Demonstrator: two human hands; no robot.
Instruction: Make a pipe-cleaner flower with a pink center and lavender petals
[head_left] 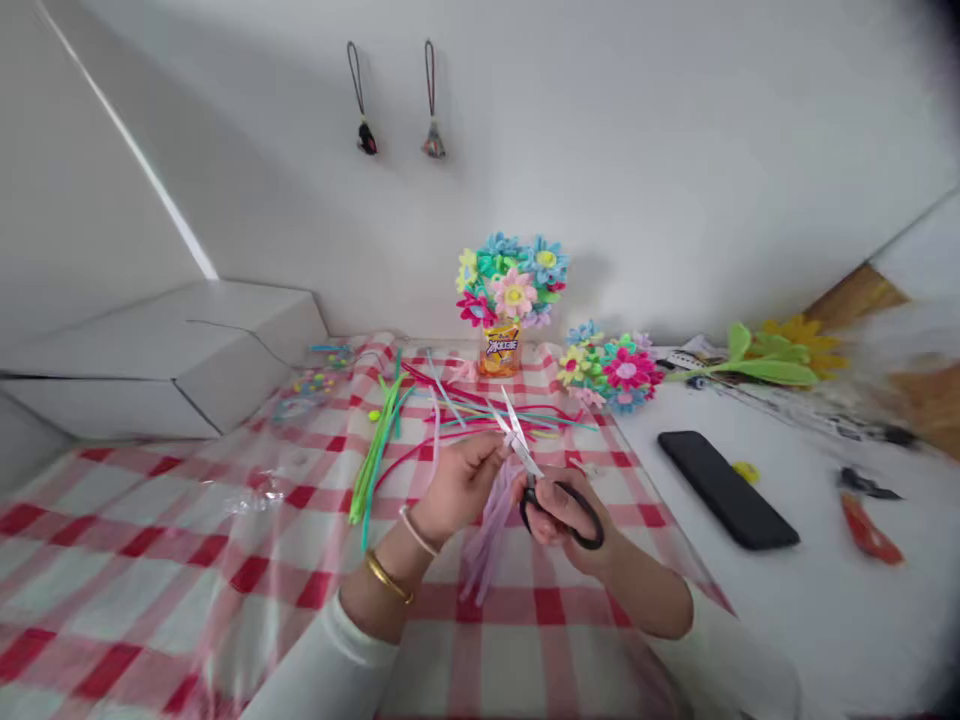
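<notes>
My left hand [457,487] is closed on a bunch of pale lilac pipe cleaners [486,535] that hangs down over the checked cloth. My right hand [564,510] grips black-handled scissors [541,480], fingers through the loops. The blades are apart and point up and left, at the top of the lilac bunch beside my left fingers. Both hands hover above the red and white cloth [150,540].
Loose green [377,445], pink and blue pipe cleaners lie behind my hands. A jar of pipe-cleaner flowers [510,290] stands at the back; a second bouquet [611,370] lies right of it. A black phone [726,488], orange tool [866,528] and white box [180,350] lie around.
</notes>
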